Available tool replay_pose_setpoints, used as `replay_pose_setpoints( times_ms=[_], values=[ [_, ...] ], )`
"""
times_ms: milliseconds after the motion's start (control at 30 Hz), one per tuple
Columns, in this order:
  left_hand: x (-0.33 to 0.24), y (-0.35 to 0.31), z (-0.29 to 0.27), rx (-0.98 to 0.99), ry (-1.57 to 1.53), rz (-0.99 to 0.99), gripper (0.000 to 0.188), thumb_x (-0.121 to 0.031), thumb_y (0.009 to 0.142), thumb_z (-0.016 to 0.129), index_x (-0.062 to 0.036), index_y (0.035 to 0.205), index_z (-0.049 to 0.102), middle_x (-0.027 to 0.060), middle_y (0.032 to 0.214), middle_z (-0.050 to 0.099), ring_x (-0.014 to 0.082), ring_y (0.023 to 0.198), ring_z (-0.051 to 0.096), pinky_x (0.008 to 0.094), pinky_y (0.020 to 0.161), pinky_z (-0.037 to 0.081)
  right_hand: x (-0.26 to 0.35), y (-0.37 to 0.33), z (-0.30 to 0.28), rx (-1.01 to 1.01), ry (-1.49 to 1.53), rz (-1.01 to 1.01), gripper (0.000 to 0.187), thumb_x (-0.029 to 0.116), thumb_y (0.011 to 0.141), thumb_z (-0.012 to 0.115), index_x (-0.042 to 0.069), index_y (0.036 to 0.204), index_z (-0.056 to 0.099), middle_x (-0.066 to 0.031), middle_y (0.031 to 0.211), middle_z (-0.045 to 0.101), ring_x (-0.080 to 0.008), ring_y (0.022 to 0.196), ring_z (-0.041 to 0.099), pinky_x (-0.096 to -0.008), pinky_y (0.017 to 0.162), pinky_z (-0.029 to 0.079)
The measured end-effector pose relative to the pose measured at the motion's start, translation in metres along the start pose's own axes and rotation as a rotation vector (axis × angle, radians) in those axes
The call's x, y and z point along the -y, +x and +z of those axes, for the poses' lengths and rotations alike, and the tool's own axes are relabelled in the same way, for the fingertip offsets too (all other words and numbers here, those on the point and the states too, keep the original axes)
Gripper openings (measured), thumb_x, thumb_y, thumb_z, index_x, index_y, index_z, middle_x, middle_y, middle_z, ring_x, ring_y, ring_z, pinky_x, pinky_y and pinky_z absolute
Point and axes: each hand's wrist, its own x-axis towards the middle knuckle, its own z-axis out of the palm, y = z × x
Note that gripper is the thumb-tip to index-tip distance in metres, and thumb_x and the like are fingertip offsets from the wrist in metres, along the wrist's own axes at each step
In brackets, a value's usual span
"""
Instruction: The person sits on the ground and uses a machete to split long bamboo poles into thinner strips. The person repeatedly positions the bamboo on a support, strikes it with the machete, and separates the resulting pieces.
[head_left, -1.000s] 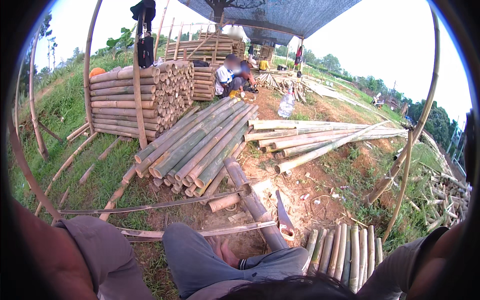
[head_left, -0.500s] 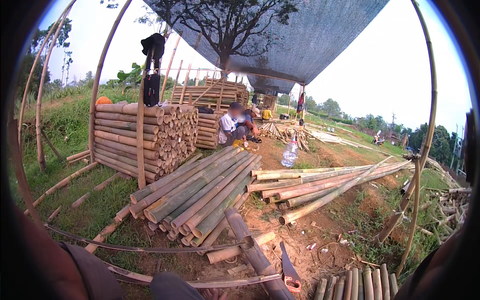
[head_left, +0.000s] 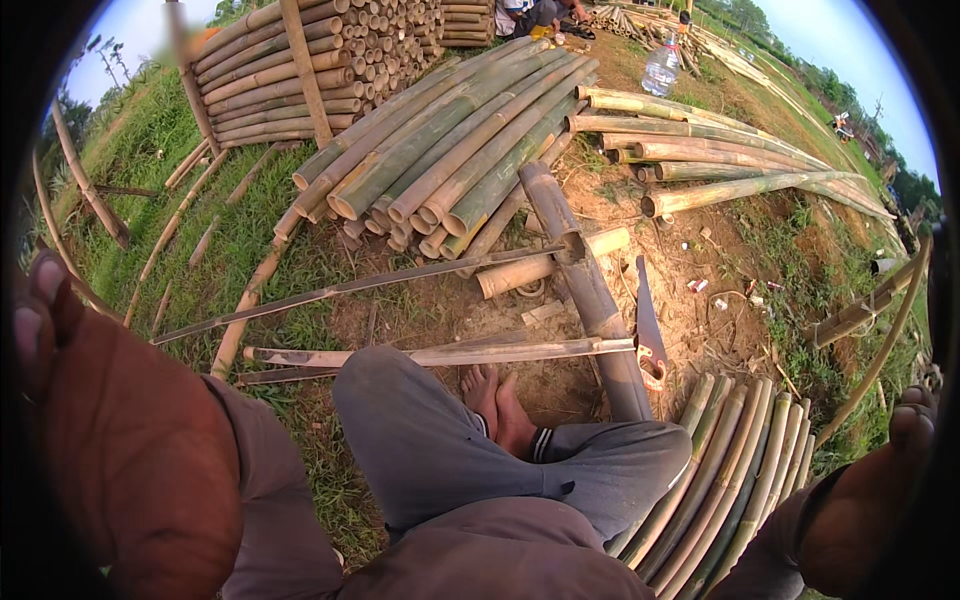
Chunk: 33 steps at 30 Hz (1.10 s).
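My left hand (head_left: 125,430) is raised close at the left rim, fingertips toward the upper left; it looks open, with nothing visible in it. At the right rim my right hand (head_left: 868,495) is also up, its fingers partly cut off by the dark edge; it appears open and holds nothing I can see. Between them are my bent legs (head_left: 490,450). In front lies a thick bamboo pole (head_left: 590,290), with two split bamboo strips (head_left: 380,290) running left from it. A handsaw (head_left: 650,325) with an orange handle rests on the soil beside the pole.
Cut green bamboo poles (head_left: 440,150) are piled ahead, with longer poles (head_left: 720,150) to their right. Short bamboo lengths (head_left: 730,480) lie at my right. A stacked bamboo rack (head_left: 280,75) stands far left. A clear water bottle (head_left: 661,70) and a seated person (head_left: 530,15) are farther off.
My view has tipped downward, bringing my legs and feet into sight. Both hands have come into view at the sides, where mainly arms showed before. The saw and bamboo lie as before.
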Motion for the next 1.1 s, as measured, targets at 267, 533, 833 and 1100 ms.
replay_pose_setpoints(
  times_ms=[267,533,833,1100],
  values=[
    [0.025,-0.262,0.066,0.307,-0.612,-1.550,0.069,-0.050,0.102,0.066,-0.0021,0.150,0.057,0.0194,0.153,0.057,0.0300,0.138,0.056,0.0423,0.120,0.038,-0.031,-0.318,0.130,0.863,-0.105,1.007,0.060,0.036,0.093,0.076,0.004,0.141,0.061,-0.0201,0.135,0.064,-0.0407,0.128,0.058,-0.0522,0.107,0.048],
    [-0.013,-0.455,0.304,0.556,0.060,-1.831,0.072,-0.051,0.107,0.048,0.0020,0.155,0.043,0.0269,0.152,0.053,0.0415,0.143,0.047,0.0518,0.121,0.034,-0.061,-0.374,0.166,1.199,-0.306,1.313,0.050,0.049,0.093,0.069,0.014,0.129,0.069,-0.0109,0.139,0.064,-0.0347,0.140,0.050,-0.0641,0.120,0.028],
    [-0.047,-0.522,0.420,0.628,0.420,-1.537,0.047,-0.034,0.111,0.042,0.0004,0.143,0.045,0.0262,0.140,0.055,0.0409,0.133,0.053,0.0513,0.111,0.043,-0.123,-0.375,0.279,0.949,0.023,1.498,0.062,0.052,0.095,0.068,0.013,0.142,0.064,-0.0220,0.140,0.065,-0.0420,0.122,0.067,-0.0492,0.107,0.052],
    [-0.026,-0.518,0.390,0.628,0.361,-1.500,0.053,-0.042,0.109,0.050,-0.0011,0.144,0.049,0.0240,0.133,0.061,0.0373,0.124,0.058,0.0497,0.106,0.046,-0.258,-0.391,0.424,0.303,0.329,1.774,0.078,0.053,0.092,0.076,-0.004,0.143,0.060,-0.0263,0.131,0.072,-0.0382,0.121,0.070,-0.0421,0.105,0.054]
  ],
)
